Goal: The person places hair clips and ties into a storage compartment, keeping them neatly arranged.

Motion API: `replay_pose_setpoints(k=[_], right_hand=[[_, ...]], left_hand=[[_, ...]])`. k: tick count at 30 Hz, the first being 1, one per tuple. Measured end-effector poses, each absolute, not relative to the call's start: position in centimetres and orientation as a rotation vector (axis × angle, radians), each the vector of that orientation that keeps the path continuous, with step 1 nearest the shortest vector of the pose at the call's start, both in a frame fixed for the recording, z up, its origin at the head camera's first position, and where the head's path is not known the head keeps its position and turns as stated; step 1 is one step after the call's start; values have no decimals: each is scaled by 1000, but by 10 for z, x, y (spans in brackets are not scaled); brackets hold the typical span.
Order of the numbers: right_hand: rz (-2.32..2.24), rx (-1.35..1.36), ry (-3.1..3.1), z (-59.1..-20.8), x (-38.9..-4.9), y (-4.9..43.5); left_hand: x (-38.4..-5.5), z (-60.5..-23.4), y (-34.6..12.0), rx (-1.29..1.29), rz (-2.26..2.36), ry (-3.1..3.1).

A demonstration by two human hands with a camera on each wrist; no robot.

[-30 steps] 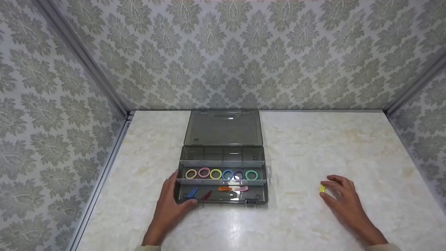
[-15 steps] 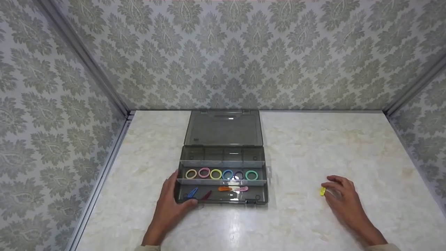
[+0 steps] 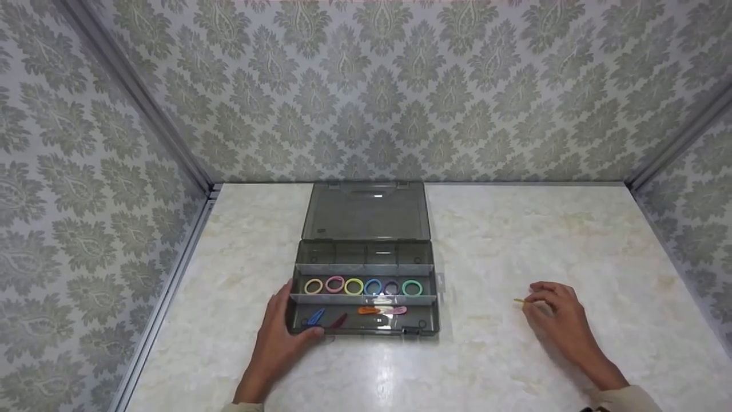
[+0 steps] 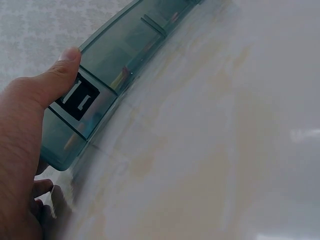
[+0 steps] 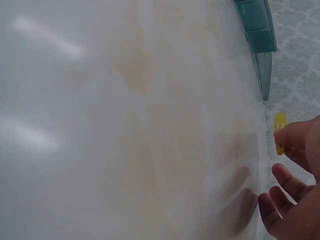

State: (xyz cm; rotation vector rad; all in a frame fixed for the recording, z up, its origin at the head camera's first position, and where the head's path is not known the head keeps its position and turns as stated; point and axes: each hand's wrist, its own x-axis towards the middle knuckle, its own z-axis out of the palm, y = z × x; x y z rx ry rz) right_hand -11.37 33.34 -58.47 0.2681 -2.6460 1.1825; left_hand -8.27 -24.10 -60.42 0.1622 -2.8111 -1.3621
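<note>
My right hand (image 3: pixel 559 320) pinches a yellow snap hair clip (image 5: pixel 280 120) between thumb and fingertips, above the table to the right of the box. In the head view the clip shows edge-on as a thin line. My left hand (image 3: pixel 275 337) grips the front left corner of a smoky see-through divider box (image 3: pixel 366 331), thumb on the front wall and fingers along the left side. Its front compartment holds a blue hair clip (image 3: pixel 315 316), a dark red clip (image 3: pixel 338 321), an orange clip (image 3: pixel 369 310) and a pink clip (image 3: pixel 397 310), with a pale one amid glare.
Several coloured hair ties, among them a green one (image 3: pixel 412 288), lie in a row in the middle compartment. The box's lid (image 3: pixel 366 214) is raised at the back, near the patterned wall (image 3: pixel 383 114). Pale marbled table (image 3: pixel 503 240) surrounds the box.
The yellow hair clip has turned from its face to its edge in my right fingers, and that hand has shifted slightly left and up. My left hand and the box have stayed put.
</note>
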Motion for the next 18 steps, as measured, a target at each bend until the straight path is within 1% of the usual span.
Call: replay_pose_setpoints(k=[18], right_hand=[[1161,546,-2524,-575,-149,274]], left_hand=[[-86,-604,-239,205,-1348,-2853]])
